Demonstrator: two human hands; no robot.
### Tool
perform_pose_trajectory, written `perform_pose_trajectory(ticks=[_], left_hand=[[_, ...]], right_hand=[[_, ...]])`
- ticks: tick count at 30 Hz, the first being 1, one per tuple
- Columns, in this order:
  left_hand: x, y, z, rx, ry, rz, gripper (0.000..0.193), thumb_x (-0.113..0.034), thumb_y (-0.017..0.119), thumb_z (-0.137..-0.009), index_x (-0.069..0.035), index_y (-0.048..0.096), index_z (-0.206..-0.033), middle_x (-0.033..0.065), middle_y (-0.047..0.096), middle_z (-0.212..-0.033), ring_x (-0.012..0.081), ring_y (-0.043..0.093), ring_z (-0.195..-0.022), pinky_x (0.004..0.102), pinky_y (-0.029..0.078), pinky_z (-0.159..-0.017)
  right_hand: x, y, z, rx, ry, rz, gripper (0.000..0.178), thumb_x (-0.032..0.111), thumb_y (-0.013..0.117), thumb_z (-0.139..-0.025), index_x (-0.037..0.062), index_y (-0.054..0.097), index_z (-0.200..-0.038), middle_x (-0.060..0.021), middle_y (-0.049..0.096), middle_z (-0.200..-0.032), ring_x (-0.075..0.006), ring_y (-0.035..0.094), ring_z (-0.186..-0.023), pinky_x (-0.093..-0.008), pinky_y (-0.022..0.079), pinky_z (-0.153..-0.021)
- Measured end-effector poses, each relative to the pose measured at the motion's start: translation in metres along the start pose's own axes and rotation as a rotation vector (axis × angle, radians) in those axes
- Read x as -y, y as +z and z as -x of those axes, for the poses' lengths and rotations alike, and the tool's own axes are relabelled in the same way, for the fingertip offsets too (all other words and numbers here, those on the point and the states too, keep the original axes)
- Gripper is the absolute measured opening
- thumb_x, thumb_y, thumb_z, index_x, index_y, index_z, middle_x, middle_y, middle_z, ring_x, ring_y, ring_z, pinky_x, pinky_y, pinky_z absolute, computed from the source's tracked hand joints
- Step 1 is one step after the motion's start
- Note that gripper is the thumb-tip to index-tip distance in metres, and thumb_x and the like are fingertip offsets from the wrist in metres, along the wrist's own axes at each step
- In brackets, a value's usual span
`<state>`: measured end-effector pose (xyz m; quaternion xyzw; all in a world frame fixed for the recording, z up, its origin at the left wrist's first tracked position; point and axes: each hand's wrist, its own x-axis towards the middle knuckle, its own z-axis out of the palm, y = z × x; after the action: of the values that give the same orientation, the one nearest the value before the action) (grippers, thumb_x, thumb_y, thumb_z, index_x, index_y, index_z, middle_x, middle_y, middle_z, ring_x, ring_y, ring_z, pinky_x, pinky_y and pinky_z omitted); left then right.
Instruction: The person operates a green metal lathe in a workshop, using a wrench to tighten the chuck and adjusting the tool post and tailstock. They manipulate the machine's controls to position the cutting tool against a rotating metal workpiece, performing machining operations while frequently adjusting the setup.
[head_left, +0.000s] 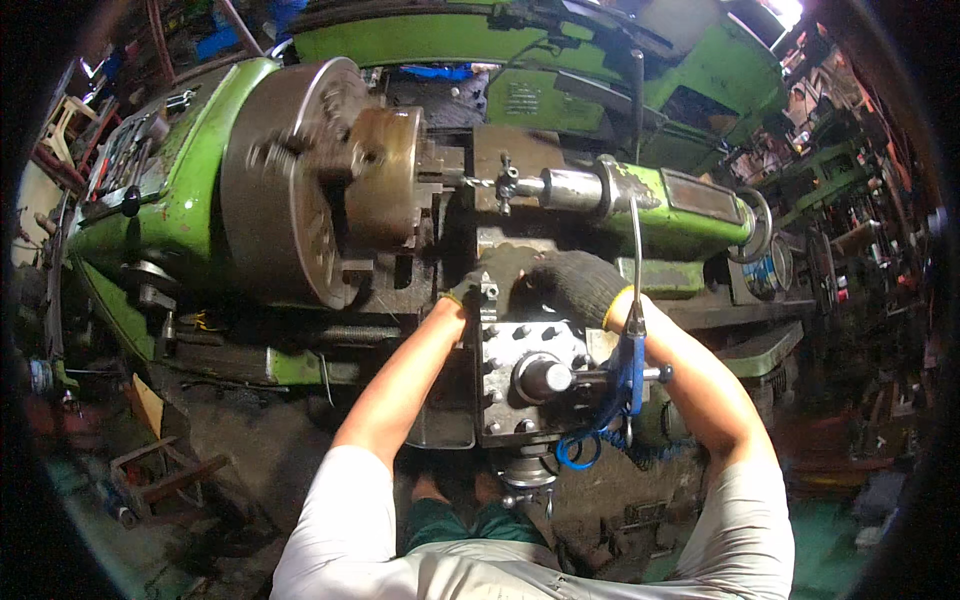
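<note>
Both my hands wear dark knit gloves and meet just beyond the lathe's tool post [543, 375]. My left hand [492, 268] reaches in past the post's left corner, partly behind a small metal fitting [489, 292]. My right hand [575, 285] shows its back, with the fingers pointing left toward the other glove. Fingers of both are too hidden and dark to tell what they hold, if anything. Beyond them a drill bit [481, 182] sits in a drill chuck [508, 184] on the tailstock [640, 195], pointing at the workpiece side of the lathe chuck [385, 180], which looks motion-blurred.
A large round faceplate [290, 180] stands at the green headstock [190, 200]. Next to my right forearm hangs a blue air gun [630, 375] with a coiled blue hose [578, 452]. A handwheel [760, 225] ends the tailstock. Wooden scraps [175, 475] lie on the floor at left.
</note>
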<state>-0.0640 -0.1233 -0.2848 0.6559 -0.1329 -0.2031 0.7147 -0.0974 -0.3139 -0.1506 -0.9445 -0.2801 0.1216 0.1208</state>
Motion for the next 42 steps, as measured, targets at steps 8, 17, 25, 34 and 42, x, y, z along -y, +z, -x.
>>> perform_pose_trajectory(ticks=[8,17,25,34,42], left_hand=[[0.144,-0.1,0.231,-1.079,-0.221,-0.618,0.043,-0.04,0.059,-0.101,0.0,0.065,-0.114,0.0172,0.069,-0.109,0.0322,0.065,-0.104,0.0434,0.049,-0.097],[0.344,-0.214,0.361,-0.992,-0.665,0.562,0.053,-0.064,0.055,-0.096,-0.014,0.066,-0.11,0.0078,0.065,-0.083,0.0293,0.056,-0.059,0.0449,0.052,-0.069],[0.16,-0.199,0.319,-0.566,-0.415,-0.879,0.054,-0.056,0.057,-0.096,-0.007,0.07,-0.114,0.0199,0.072,-0.106,0.0363,0.065,-0.1,0.0486,0.05,-0.094],[0.08,-0.102,0.271,-0.951,-0.065,-0.891,0.025,-0.023,0.066,-0.093,-0.004,0.068,-0.109,0.0182,0.068,-0.11,0.0379,0.063,-0.101,0.048,0.048,-0.091],[0.076,-0.051,0.206,-0.716,0.18,-0.924,0.02,-0.017,0.069,-0.087,-0.007,0.069,-0.105,0.0139,0.067,-0.108,0.0365,0.059,-0.109,0.0507,0.045,-0.098]], right_hand=[[-0.04,0.011,0.054,-0.493,0.302,-0.549,0.022,0.018,0.067,-0.089,0.0009,0.069,-0.102,-0.0113,0.072,-0.083,-0.0181,0.069,-0.072,-0.0352,0.056,-0.067],[-0.038,-0.009,-0.051,-0.713,0.061,-0.601,0.022,0.016,0.066,-0.096,0.0006,0.069,-0.11,-0.0057,0.066,-0.101,-0.0124,0.062,-0.084,-0.0282,0.053,-0.077],[-0.026,-0.03,-0.095,-0.682,0.118,-0.456,0.022,0.018,0.066,-0.094,0.0041,0.07,-0.11,-0.014,0.074,-0.098,-0.0278,0.073,-0.086,-0.039,0.057,-0.078],[0.004,-0.039,-0.084,-0.421,0.044,0.178,0.026,0.023,0.072,-0.086,0.0119,0.067,-0.109,-0.014,0.07,-0.09,-0.0379,0.069,-0.087,-0.0484,0.055,-0.074],[-0.016,0.002,-0.058,-0.546,-0.169,0.282,0.041,0.016,0.066,-0.083,0.0138,0.06,-0.123,-0.0125,0.067,-0.089,-0.0365,0.067,-0.08,-0.0504,0.052,-0.067]])
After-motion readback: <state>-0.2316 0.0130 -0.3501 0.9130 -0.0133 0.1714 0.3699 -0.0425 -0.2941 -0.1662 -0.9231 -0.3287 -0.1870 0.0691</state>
